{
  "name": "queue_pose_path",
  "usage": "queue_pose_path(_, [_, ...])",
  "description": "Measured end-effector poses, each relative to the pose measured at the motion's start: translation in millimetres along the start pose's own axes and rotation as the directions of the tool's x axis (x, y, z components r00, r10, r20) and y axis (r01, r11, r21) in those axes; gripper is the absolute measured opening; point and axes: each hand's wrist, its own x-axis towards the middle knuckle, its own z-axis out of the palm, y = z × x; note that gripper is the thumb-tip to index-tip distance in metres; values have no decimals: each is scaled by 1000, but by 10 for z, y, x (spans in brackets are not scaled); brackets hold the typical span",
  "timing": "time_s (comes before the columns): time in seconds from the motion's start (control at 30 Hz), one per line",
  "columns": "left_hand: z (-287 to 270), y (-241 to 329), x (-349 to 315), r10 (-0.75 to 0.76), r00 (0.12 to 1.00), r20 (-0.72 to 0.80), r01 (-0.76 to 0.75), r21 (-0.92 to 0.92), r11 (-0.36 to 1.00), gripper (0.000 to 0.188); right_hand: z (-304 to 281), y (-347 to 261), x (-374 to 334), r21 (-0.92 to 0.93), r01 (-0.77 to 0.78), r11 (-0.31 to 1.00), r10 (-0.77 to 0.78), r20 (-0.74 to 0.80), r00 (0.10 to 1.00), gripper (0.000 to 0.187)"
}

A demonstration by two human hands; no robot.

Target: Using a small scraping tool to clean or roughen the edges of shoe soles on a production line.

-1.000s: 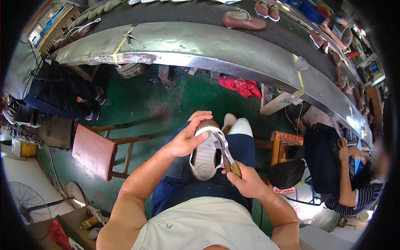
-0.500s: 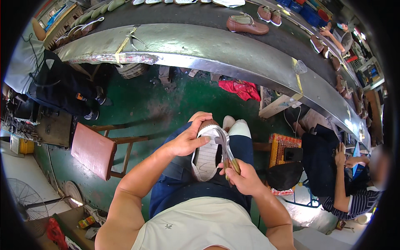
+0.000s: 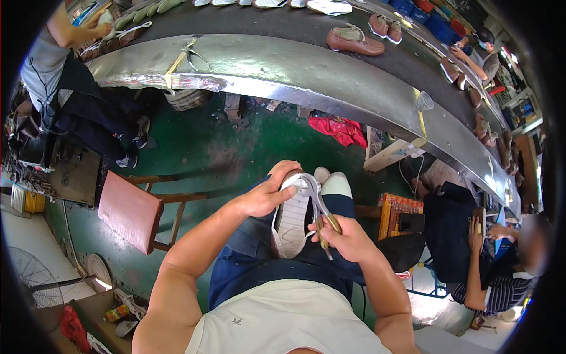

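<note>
A shoe [image 3: 292,230] lies bottom up across my lap, its pale, lined underside facing me and its toe pointing away. My left hand [image 3: 266,196] wraps round the toe end, with the thumb pressed on the underside and the fingers over the far side. In my right hand [image 3: 346,239] are the handles of metal shoemaker's pincers [image 3: 320,205]. Their curved jaws rest at the right side of the toe; whether they grip the edge I cannot make out.
A long bench with a dark belt [image 3: 283,38] curves across the front, carrying brown shoes [image 3: 354,41]. To the left stand a stool with a pink seat [image 3: 130,211] and a fan [image 3: 35,277]. Co-workers are at the far left, the right [image 3: 498,295] and far right.
The pincers have tilted, their head shifting slightly left along the toe edge and their handles moving lower. My left hand keeps its hold. The co-worker at the left now reaches over the bench.
</note>
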Motion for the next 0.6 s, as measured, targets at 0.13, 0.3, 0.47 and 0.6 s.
queue_pose_path(0.13, [37, 44, 25, 27, 1000, -12, -27, -4, 1000, 68, 6, -176, -94, -747, 119, 654, -205, -23, 979, 21])
queue_pose_path(0.3, [2, 115, 25, -17, 1000, 2, 16, 209, 978, 73, -197, -235, 122, -80, -4, 997, 17, 163, 986, 22])
queue_pose_path(0.47, [10, 190, 15, -91, 996, -13, 91, 43, 995, 67, -62, 35, 138, 52, -86, 995, 81, 101, 992, 24])
queue_pose_path(0.6, [42, 255, -32, -13, 998, -68, 10, -50, 999, 57, -155, 75, 95, -154, 53, 987, -50, 25, 998, 24])
